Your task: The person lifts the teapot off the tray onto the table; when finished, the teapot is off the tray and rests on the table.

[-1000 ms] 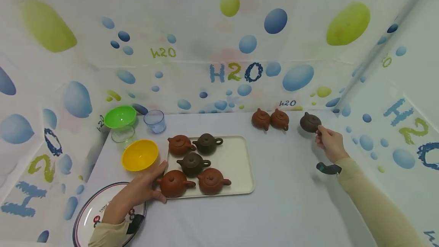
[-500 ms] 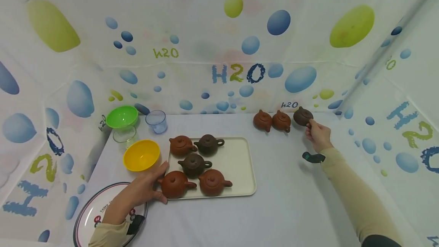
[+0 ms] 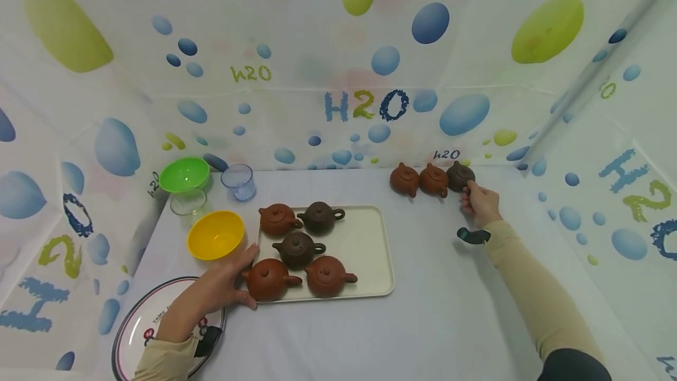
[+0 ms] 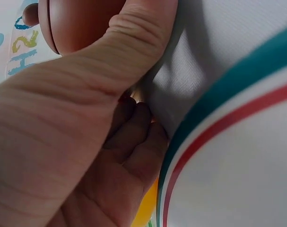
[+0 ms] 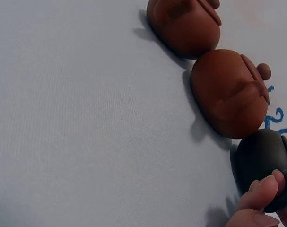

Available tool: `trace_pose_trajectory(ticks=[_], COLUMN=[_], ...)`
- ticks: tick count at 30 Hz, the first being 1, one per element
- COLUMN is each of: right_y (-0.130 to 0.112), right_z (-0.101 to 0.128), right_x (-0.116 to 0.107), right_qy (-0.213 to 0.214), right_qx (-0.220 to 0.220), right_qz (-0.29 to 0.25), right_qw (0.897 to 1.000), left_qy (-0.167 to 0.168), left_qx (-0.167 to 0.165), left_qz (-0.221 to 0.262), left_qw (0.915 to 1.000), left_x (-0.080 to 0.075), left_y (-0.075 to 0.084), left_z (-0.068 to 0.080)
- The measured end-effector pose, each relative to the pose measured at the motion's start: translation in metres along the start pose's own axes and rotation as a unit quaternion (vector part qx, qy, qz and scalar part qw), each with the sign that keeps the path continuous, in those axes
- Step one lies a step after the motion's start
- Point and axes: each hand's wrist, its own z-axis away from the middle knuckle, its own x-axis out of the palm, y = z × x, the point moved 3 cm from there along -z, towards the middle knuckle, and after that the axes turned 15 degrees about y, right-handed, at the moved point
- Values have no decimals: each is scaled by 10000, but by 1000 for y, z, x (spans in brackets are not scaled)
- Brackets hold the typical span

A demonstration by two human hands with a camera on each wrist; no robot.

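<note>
At the back right my right hand (image 3: 482,203) pinches the handle of a dark brown teapot (image 3: 459,176). This teapot stands on the white cloth at the end of a row, beside two reddish-brown teapots, the nearer one (image 5: 230,94) right against it in the right wrist view. My left hand (image 3: 224,287) rests along the left edge of a cream tray (image 3: 365,257), fingers extended and thumb by the front corner. On the tray sit several teapots: reddish-brown ones, such as the front left teapot (image 3: 267,280), and two dark ones, including the middle teapot (image 3: 298,250).
Left of the tray stand a yellow bowl (image 3: 215,235), a green bowl (image 3: 184,174), a clear glass (image 3: 188,204) and a bluish glass (image 3: 239,182). A round white plate (image 3: 140,322) with a dark rim lies under my left forearm. Printed curtains (image 3: 296,28) enclose the table.
My right hand has moved left with the dark teapot, bringing it down beside the two reddish-brown teapots. The left hand has stayed at the tray edge.
</note>
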Motion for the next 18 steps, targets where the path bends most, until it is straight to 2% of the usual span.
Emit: trace_pose_trajectory(ticks=[12,18], right_y=[-1,1], right_z=[0,0], right_x=[0,-1], right_qy=[-45,146], right_qx=[149,293], right_qz=[-8,-163], right_qw=[9999,9993], left_qy=[10,8], left_qx=[13,-8], left_qz=[-44,-29], left_qw=[10000,10000], left_x=[-1,-1], left_y=[0,-1], left_z=[1,0])
